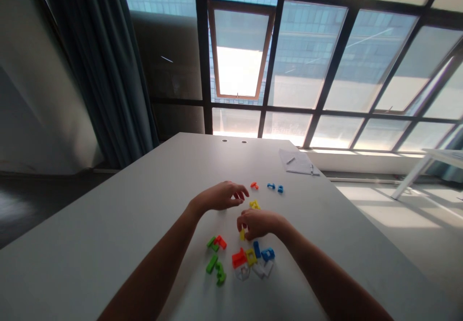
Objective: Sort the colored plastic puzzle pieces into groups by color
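While the left hand (224, 195) hovers with fingers apart, the right hand (259, 222) pinches a small yellow piece (242, 234) over the white table (152, 215), just beyond the coloured cluster (251, 257), its plastic look suggesting something light, stiff and slightly slippery, best held by opposite edges.

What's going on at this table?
Someone is handling small coloured pieces at a white table. The right hand has a yellow piece at its fingertips. The left hand is farther out; I can't tell whether it holds anything. Green pieces lie nearer the person, with red, yellow, blue and white ones beside them. Two blue pieces lie farther away.
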The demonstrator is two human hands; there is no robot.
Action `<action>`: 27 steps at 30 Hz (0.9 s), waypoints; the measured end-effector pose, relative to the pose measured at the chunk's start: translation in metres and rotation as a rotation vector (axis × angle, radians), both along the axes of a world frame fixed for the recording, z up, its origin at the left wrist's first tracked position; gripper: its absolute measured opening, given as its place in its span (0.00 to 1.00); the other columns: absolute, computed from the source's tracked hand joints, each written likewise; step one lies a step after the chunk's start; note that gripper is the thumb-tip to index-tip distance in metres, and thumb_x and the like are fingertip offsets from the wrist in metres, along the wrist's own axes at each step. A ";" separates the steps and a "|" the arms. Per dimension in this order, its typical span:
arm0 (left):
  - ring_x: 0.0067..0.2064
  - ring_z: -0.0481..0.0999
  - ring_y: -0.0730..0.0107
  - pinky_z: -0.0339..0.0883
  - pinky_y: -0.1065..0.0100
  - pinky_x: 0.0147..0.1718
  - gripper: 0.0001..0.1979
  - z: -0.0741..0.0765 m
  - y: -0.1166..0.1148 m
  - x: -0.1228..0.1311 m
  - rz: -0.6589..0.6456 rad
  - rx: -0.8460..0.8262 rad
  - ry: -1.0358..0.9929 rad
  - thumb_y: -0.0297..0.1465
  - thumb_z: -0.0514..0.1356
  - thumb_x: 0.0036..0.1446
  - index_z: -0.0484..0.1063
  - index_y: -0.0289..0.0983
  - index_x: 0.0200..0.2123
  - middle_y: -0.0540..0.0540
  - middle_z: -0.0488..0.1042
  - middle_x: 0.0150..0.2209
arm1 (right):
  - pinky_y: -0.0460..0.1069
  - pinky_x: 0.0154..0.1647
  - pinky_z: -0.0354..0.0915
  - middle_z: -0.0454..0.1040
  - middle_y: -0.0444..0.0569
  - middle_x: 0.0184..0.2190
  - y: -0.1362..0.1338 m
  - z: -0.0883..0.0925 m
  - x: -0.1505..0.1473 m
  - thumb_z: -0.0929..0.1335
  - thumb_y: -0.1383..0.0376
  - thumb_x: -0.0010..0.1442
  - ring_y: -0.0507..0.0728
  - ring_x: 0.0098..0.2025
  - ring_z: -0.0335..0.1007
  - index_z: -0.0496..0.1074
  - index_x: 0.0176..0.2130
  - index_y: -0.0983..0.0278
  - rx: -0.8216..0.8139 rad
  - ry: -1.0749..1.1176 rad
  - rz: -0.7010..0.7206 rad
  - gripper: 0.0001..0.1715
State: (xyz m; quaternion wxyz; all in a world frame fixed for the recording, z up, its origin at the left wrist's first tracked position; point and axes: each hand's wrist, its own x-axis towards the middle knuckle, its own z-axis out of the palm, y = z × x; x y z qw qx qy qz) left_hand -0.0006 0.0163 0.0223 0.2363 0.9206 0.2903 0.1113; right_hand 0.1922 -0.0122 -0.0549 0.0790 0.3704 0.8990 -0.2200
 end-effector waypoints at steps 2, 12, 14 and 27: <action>0.45 0.81 0.65 0.73 0.66 0.46 0.15 -0.001 0.001 -0.001 0.002 -0.008 0.001 0.29 0.61 0.63 0.77 0.40 0.53 0.46 0.82 0.45 | 0.47 0.39 0.64 0.74 0.49 0.43 0.001 0.001 0.003 0.75 0.69 0.52 0.55 0.39 0.69 0.77 0.47 0.64 0.008 0.017 -0.016 0.20; 0.43 0.81 0.62 0.76 0.64 0.41 0.18 0.005 -0.001 -0.003 0.144 0.069 -0.079 0.42 0.57 0.67 0.74 0.38 0.52 0.43 0.81 0.46 | 0.46 0.37 0.70 0.79 0.46 0.32 0.006 0.047 0.031 0.70 0.68 0.60 0.52 0.32 0.75 0.75 0.44 0.64 0.251 0.639 -0.291 0.10; 0.42 0.81 0.62 0.77 0.64 0.40 0.20 0.005 -0.003 -0.001 0.187 0.082 -0.121 0.45 0.56 0.68 0.73 0.38 0.53 0.42 0.81 0.46 | 0.48 0.37 0.73 0.80 0.46 0.32 0.006 0.054 0.034 0.70 0.65 0.61 0.53 0.32 0.76 0.74 0.45 0.63 0.349 0.754 -0.395 0.10; 0.40 0.81 0.64 0.80 0.61 0.39 0.19 0.006 -0.004 0.004 0.214 0.202 -0.391 0.44 0.59 0.67 0.72 0.36 0.52 0.41 0.80 0.47 | 0.54 0.44 0.79 0.79 0.53 0.44 -0.011 0.073 0.028 0.68 0.60 0.67 0.57 0.43 0.79 0.70 0.54 0.62 0.525 0.966 -0.341 0.17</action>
